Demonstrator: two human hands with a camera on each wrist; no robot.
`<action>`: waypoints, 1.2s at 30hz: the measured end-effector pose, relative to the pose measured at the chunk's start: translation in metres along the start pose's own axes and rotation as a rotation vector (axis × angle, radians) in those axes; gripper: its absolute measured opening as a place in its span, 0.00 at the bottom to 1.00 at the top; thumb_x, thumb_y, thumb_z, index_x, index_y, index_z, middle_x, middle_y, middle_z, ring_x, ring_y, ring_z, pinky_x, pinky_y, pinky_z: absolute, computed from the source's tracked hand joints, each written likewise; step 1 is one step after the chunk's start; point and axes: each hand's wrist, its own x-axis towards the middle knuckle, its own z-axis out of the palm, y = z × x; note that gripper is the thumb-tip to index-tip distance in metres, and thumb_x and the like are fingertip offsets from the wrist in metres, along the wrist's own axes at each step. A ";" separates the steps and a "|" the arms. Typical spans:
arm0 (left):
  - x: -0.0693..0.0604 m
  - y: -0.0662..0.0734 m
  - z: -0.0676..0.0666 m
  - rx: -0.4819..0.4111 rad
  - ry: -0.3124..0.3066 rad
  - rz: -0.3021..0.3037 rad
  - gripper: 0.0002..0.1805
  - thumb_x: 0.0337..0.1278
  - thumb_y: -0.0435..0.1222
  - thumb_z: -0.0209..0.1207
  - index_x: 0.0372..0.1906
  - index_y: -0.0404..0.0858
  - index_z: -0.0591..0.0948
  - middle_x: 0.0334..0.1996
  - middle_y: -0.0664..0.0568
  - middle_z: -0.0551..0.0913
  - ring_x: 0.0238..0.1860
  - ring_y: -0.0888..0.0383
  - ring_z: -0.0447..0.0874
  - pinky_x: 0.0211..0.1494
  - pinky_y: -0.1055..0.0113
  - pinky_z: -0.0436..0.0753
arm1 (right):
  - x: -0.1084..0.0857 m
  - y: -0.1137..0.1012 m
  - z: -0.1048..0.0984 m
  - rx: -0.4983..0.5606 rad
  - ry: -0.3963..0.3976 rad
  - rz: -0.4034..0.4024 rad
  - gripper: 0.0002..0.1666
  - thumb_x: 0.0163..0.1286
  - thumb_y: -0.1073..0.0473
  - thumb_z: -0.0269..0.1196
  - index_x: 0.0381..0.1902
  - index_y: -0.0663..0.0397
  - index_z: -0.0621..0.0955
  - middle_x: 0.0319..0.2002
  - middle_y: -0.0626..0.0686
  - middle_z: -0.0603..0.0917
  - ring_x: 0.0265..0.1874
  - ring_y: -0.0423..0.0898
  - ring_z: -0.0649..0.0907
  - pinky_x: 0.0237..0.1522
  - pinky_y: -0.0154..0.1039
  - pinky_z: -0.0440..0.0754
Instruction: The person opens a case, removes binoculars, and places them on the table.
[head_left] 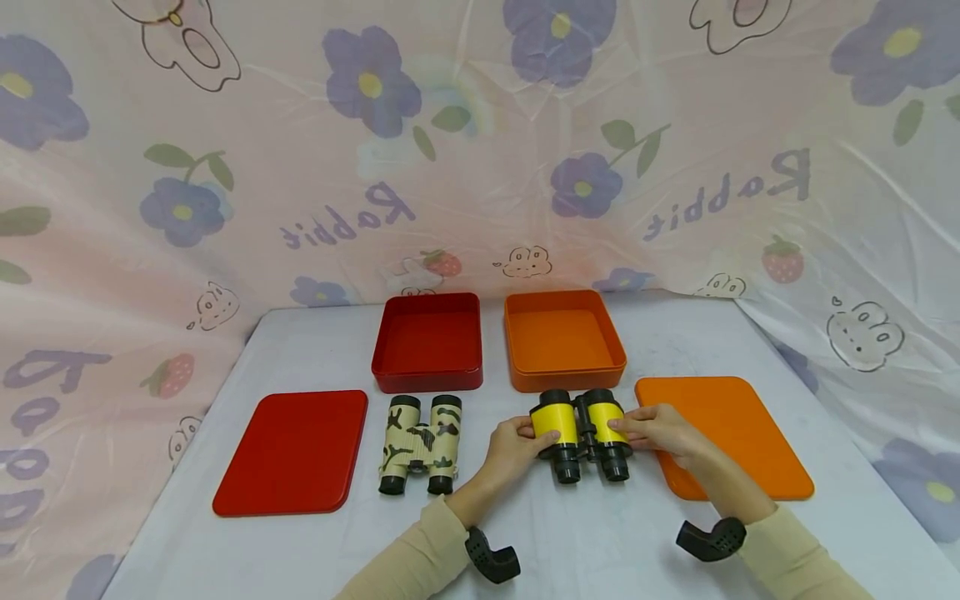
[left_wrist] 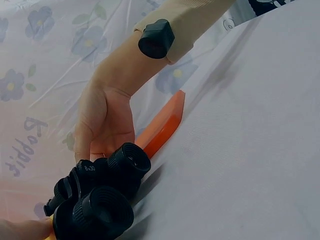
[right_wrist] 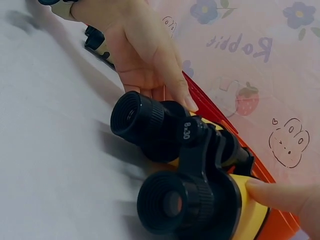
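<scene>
Yellow-and-black binoculars [head_left: 555, 419] are held between both hands, eyepieces toward the person. My left hand [head_left: 517, 450] grips the left barrel from its outer side, thumb over the yellow part. On the other barrel, my right hand [head_left: 663, 429] pinches the yellow side with thumb and fingers. The right wrist view shows the black eyepieces [right_wrist: 172, 202] close up, with shadows on the cloth beside them. Whether the binoculars touch the table cannot be told. Camouflage-patterned binoculars [head_left: 420, 446] lie to the left, apart from both hands.
Behind the binoculars stand an open red box [head_left: 427, 383] and an open orange box [head_left: 566, 381]. A red lid [head_left: 292, 454] lies flat at the left. The orange lid [head_left: 738, 433] lies at the right, partly under my right hand and forearm. A printed curtain [head_left: 480, 167] hangs behind the table.
</scene>
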 end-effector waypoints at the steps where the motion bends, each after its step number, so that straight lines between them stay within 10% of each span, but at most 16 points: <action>1: 0.001 0.000 0.001 -0.002 0.001 -0.010 0.28 0.53 0.45 0.67 0.53 0.28 0.79 0.34 0.44 0.87 0.32 0.63 0.80 0.39 0.72 0.83 | 0.000 0.000 0.000 -0.004 0.004 0.000 0.43 0.65 0.43 0.64 0.60 0.79 0.70 0.51 0.65 0.82 0.42 0.45 0.82 0.50 0.41 0.86; 36: -0.001 0.007 -0.008 0.080 -0.078 0.003 0.26 0.59 0.42 0.62 0.53 0.25 0.78 0.36 0.46 0.79 0.34 0.60 0.75 0.38 0.72 0.79 | -0.006 -0.015 -0.006 -0.200 0.011 -0.071 0.39 0.67 0.43 0.62 0.55 0.77 0.75 0.38 0.60 0.85 0.33 0.43 0.81 0.40 0.40 0.87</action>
